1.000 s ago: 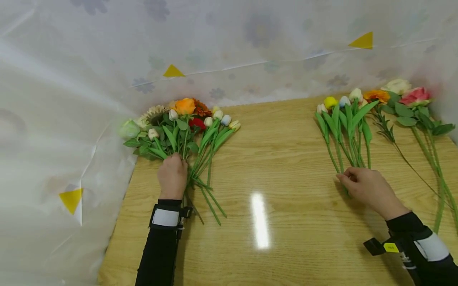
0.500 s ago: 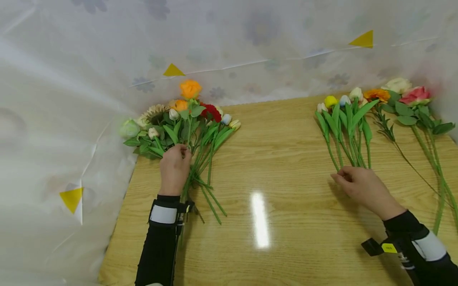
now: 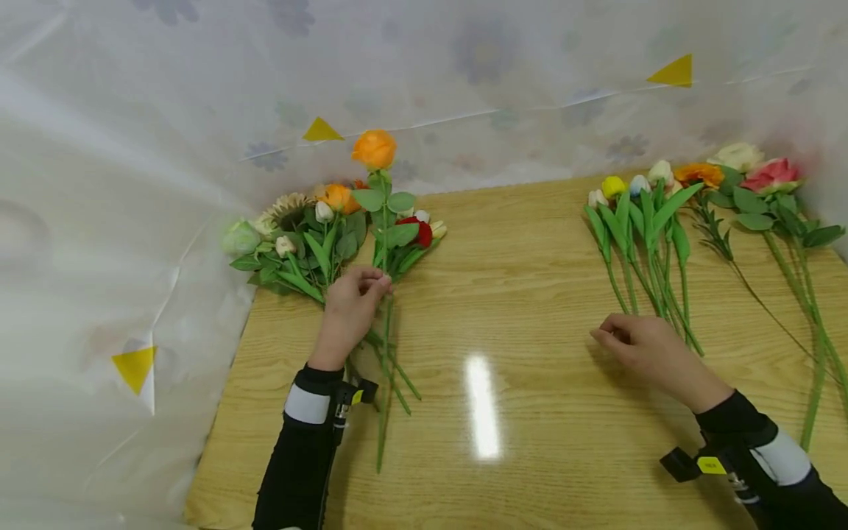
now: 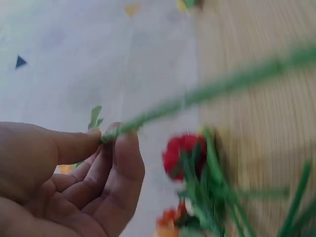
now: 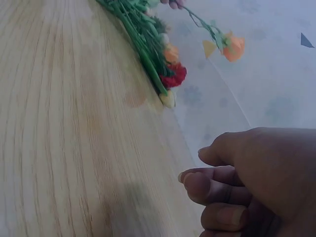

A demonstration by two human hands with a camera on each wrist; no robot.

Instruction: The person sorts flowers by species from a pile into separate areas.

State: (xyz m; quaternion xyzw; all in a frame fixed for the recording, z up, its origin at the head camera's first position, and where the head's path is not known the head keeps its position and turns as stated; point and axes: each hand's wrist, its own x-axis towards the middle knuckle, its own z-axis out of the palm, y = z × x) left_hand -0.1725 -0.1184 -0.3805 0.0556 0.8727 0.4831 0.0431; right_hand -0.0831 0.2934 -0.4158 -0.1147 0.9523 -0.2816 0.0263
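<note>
My left hand [image 3: 353, 309] pinches the green stem of an orange rose [image 3: 375, 150] between thumb and fingers. The rose stands upright over the left pile, its bloom above the others, its stem [image 4: 217, 86] crossing the left wrist view. Beneath it lie a red flower [image 3: 420, 232], another orange rose [image 3: 338, 197] and a pale green bloom [image 3: 240, 239] among crossed stems. My right hand [image 3: 652, 353] hovers by the lower stems of the right tulips [image 3: 639, 228]. Its fingers [image 5: 219, 217] are loosely bent and hold nothing; the thumb is apart from them.
At the far right lie a pink rose [image 3: 771, 178], a white rose [image 3: 737, 157] and an orange flower [image 3: 698, 175], with long stems toward the front. Patterned white sheeting [image 3: 483, 66] rises behind and left of the wooden table [image 3: 517, 294].
My left hand has drawn the orange rose up out of the left pile and moved right with it. The right hand has shifted left, away from the tulip stems.
</note>
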